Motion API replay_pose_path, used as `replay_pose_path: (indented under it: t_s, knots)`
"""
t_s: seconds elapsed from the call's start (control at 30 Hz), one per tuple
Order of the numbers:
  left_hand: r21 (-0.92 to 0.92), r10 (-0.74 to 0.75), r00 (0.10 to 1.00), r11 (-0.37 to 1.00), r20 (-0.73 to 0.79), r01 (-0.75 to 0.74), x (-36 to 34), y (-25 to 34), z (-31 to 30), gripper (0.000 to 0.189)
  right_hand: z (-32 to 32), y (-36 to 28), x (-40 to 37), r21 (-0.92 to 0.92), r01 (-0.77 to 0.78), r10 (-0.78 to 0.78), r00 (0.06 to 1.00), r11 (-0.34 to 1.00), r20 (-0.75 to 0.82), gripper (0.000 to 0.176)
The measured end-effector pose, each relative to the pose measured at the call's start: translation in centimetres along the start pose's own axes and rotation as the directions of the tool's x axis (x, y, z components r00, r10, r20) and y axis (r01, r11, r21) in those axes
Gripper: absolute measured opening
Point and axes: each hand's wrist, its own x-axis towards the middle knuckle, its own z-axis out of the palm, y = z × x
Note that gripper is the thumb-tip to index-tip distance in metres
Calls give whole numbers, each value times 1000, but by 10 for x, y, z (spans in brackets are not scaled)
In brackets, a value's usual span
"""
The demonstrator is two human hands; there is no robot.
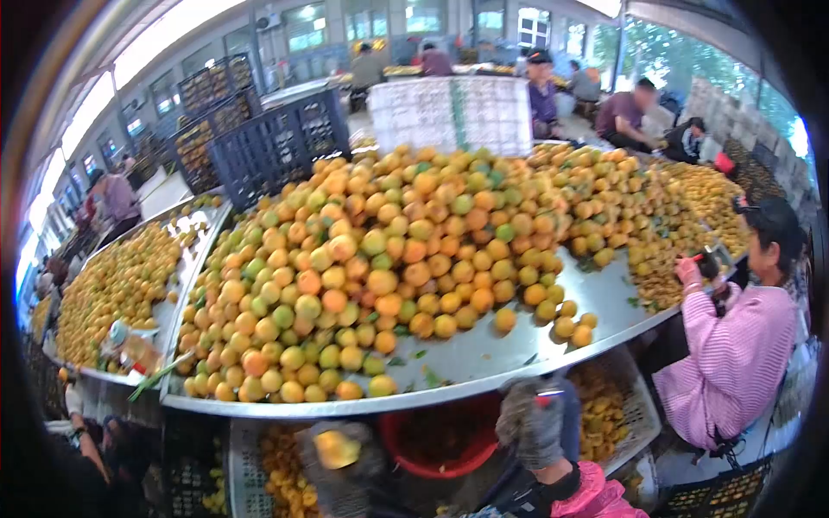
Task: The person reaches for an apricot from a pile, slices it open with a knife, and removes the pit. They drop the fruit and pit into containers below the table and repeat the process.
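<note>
My left hand (350, 470), in a dark grey glove, is low in the middle and a little blurred. It holds a piece of cut apricot (337, 451), its yellow flesh facing up. In a grey knitted glove, my right hand (528, 425) is closed at the table's front edge. A small tool with a red and shiny part (547, 397) shows at its fingers; its kind is not clear. Beyond both hands, whole apricots (380, 250) lie heaped on the metal table (484, 371). Between the hands and below them is a red basin (445, 470).
A white crate (635, 423) at right and another crate (246, 466) at left hold cut apricots. Dark crates (276, 142) and a white crate (453, 112) stand behind the heap. A person in pink (734, 345) sits at right; other people work farther back.
</note>
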Motion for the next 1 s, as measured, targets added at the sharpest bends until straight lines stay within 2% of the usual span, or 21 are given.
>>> replay_pose_path:
  t_s: [0.03,0.1,0.17,0.23,0.27,0.3,0.37,0.4,0.43,0.5,0.53,0.57,0.6,0.63,0.67,0.7,0.77,0.83,0.9,0.97,1.0]
  knots:
    - [-18,-7,1000,1000,29,8,3,7,-15,50,-2,-18,-1,206,196,-189,980,959,-57,25]
    - [198,49,999,979,21,-52,-3,16,-60,44,-13,-73,-4,473,303,-307,949,827,-71,36]
    - [414,122,992,902,25,-121,-2,20,-115,38,1,-102,-21,389,455,-425,890,801,-165,38]
    - [599,204,977,775,63,-201,16,17,-169,33,5,-111,-36,-108,428,-418,903,897,102,38]
    - [684,248,966,691,78,-233,22,17,-197,30,-1,-110,-33,212,440,-473,870,873,143,39]
    - [767,292,953,592,79,-245,16,22,-230,28,-1,-117,-33,269,503,-509,859,822,-50,45]
    - [904,394,915,357,86,-238,7,32,-276,24,-4,-129,-32,438,547,-569,817,713,-94,46]
    - [948,436,895,234,97,-217,2,35,-297,23,-8,-115,-35,221,601,-611,791,768,-28,38]
    - [979,473,874,101,109,-177,-6,42,-312,22,-1,-118,-44,274,472,-533,814,838,230,33]
    - [982,548,828,-189,120,-17,-55,76,-332,22,-20,-101,-34,332,403,-446,893,853,62,24]
    - [907,586,805,-384,94,174,-31,92,-177,22,-15,-102,-24,321,525,-528,845,788,-86,21]
    - [983,550,835,-157,10,92,-6,93,-176,21,-12,-100,-21,410,475,-421,880,779,-220,20]
    - [998,412,910,5,48,-55,19,93,-117,19,-18,-98,-17,299,488,-485,870,820,-90,20]
    - [966,236,951,212,-199,150,46,89,-124,19,-20,-81,-10,230,473,-499,864,851,71,22]
    - [948,496,824,-286,273,-142,74,69,-134,20,-44,-53,0,307,384,-425,902,871,78,25]
    - [989,430,893,-118,132,-89,90,67,-50,25,-44,-39,10,276,417,-345,898,866,-273,27]
    - [920,324,878,-295,351,-259,150,39,-36,24,-45,-51,18,303,447,-421,894,841,-151,29]
    - [965,311,925,-213,217,-155,196,15,-11,28,-38,-59,13,268,438,-408,898,858,-165,27]
    - [961,263,963,-276,66,10,243,-14,-7,50,-45,-57,22,229,447,-416,893,865,-173,24]
    - [926,298,941,-375,160,-38,270,-42,3,50,-65,-36,27,207,428,-435,900,880,-16,17]
    - [892,285,952,-450,114,28,285,-56,11,53,-66,-29,32,300,343,-310,938,890,-154,17]
